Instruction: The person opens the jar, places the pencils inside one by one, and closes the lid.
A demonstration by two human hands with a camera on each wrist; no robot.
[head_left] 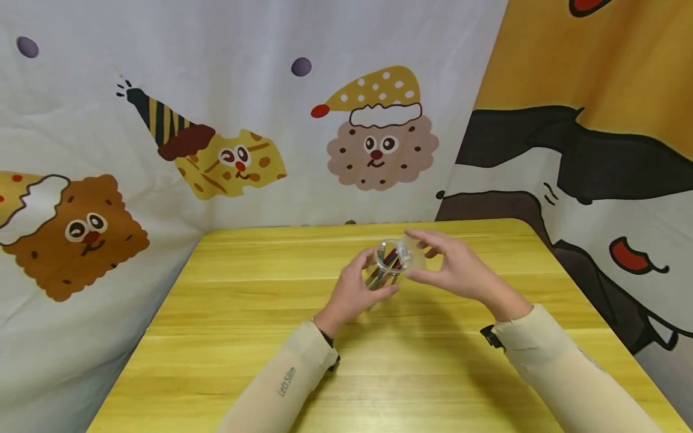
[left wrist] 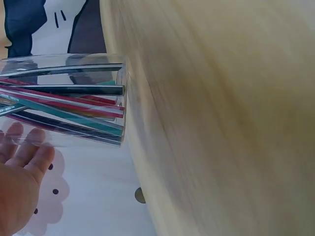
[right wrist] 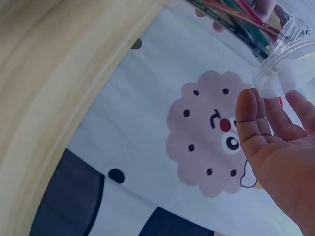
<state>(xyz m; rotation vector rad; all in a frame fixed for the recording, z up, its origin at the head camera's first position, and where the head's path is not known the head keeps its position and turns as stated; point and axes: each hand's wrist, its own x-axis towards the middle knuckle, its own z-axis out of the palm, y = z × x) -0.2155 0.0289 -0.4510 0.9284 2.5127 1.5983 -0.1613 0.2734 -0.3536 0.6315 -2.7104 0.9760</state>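
A clear jar (head_left: 379, 255) filled with coloured pencils (left wrist: 74, 101) is held up over the table by my left hand (head_left: 353, 290), thumb on the near side and fingers on the far side. Red, green and dark pencils show through its wall in the left wrist view. My right hand (head_left: 460, 267) holds a clear round lid (right wrist: 288, 66) by its edge, beside the jar's mouth. In the right wrist view the lid stands tilted away from the rim, and the fingertips (right wrist: 250, 98) are on its edge.
A yellow wood-grain table (head_left: 243, 337) lies under both hands. Behind it hangs a white cloth (head_left: 260, 36) printed with cartoon biscuits, meeting the table's far edge. On the right a printed cloth (head_left: 595, 150) in orange, black and white runs along the table's side.
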